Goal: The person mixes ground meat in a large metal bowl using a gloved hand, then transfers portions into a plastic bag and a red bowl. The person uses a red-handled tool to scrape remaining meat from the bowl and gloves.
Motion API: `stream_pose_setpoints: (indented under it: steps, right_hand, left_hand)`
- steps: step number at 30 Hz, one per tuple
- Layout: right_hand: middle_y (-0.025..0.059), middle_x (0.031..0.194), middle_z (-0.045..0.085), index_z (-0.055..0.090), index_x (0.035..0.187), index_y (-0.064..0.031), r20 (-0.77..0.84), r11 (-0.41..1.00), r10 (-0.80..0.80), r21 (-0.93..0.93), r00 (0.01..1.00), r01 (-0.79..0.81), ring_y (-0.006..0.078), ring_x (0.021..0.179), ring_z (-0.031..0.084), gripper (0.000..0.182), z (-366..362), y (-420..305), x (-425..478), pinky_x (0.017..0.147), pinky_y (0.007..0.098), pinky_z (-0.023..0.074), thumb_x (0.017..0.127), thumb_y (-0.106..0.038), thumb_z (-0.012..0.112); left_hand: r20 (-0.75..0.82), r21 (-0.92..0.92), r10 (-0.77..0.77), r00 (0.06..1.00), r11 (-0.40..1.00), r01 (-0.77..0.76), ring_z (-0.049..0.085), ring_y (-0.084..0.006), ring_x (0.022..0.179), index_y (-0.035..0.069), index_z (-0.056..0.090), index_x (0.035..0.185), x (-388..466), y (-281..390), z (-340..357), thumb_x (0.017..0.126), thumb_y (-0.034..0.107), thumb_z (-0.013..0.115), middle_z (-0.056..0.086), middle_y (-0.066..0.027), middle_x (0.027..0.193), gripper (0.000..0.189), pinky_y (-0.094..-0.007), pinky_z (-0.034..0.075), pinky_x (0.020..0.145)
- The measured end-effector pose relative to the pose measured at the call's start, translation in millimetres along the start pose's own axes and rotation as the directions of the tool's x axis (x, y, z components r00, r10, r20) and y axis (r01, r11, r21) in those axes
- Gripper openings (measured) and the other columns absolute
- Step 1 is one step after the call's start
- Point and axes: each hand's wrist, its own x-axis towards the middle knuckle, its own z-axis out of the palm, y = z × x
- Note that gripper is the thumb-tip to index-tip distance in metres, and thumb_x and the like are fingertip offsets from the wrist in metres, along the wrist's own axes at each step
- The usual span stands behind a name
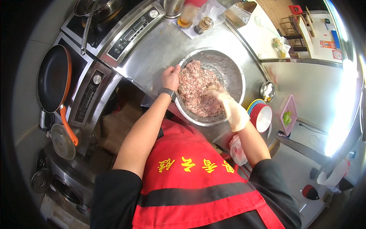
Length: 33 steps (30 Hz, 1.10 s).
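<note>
A large stainless steel mixing bowl (239,86) stands on the metal worktop right in front of me. Pinkish minced meat (197,83) with pale flecks fills its left and near side, and smears coat the far inner wall. My left hand (171,77), bare with a dark watch at the wrist, grips the bowl's left rim. Inside the bowl, my right hand (221,97) wears a pale, loose glove and touches the meat. Motion blurs its fingers, so whether they close on any meat is unclear.
An induction cooker (130,34) lies left of the worktop (151,54), near a frying pan (54,78) with an orange handle. Glass jars (203,25) stand beyond the bowl. To the right are stacked bowls (262,118), a small metal bowl (267,90) and a pink basket (288,114) holding greens.
</note>
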Motion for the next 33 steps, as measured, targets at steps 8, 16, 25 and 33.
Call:
stream_pose_setpoints:
  steps: [8, 16, 25, 33]
  right_hand:
    - [0.0195, 0.151, 0.032, 0.03, 0.149, -0.01, -0.069, 0.839, -0.297, -0.496, 0.952, 0.226, 0.0296, 0.144, 0.026, 0.111, -45, -112, -23, 0.118, 0.0385, 0.0254, 0.051, -0.004, 0.083]
    - [0.0215, 0.142, 0.043, 0.045, 0.137, -0.0034, 0.157, 0.87, -0.203, -0.425, 0.967, 0.251, 0.0321, 0.136, 0.036, 0.066, -8, -103, 1, 0.113, 0.0391, 0.0286, 0.078, -0.027, 0.064]
    - [0.0239, 0.12, 0.054, 0.055, 0.118, -0.0024, 0.117, 0.824, 0.041, -0.565, 0.992, 0.032, 0.0384, 0.109, 0.056, 0.041, 35, -41, -24, 0.096, 0.0433, 0.0425, 0.083, -0.024, 0.06]
    - [0.0234, 0.127, 0.054, 0.068, 0.099, -0.006, -0.13, 0.939, -0.11, -0.337, 0.985, 0.061, 0.0351, 0.123, 0.049, 0.02, 33, -14, 2, 0.102, 0.0388, 0.0409, 0.084, -0.011, 0.056]
  left_hand:
    - [0.052, -0.057, 0.031, 0.998, 0.998, -0.028, 0.037, -0.0095, 0.058, -0.001, 0.053, 0.07, -11, -9, 0, 0.096, 0.027, 0.059, 0.041, 0.0015, 0.058, 0.039, -0.0315, 0.035, 0.055]
    - [-0.047, -0.188, 0.019, 0.999, 0.982, -0.028, 0.033, -0.0075, 0.057, -0.001, 0.056, 0.063, -6, -8, 1, 0.094, 0.024, 0.064, 0.041, 0.007, 0.06, 0.041, -0.0289, 0.029, 0.052]
    - [-0.015, -0.059, 0.048, 0.999, 0.997, -0.049, 0.033, -0.0079, 0.056, -0.001, 0.055, 0.063, -12, -2, 3, 0.093, 0.026, 0.064, 0.039, 0.005, 0.057, 0.042, -0.0296, 0.029, 0.051]
    - [-0.054, -0.045, 0.056, 0.997, 0.997, -0.058, 0.033, -0.0081, 0.057, -0.001, 0.053, 0.064, -19, -2, -2, 0.094, 0.027, 0.063, 0.039, 0.005, 0.058, 0.043, -0.0298, 0.03, 0.051]
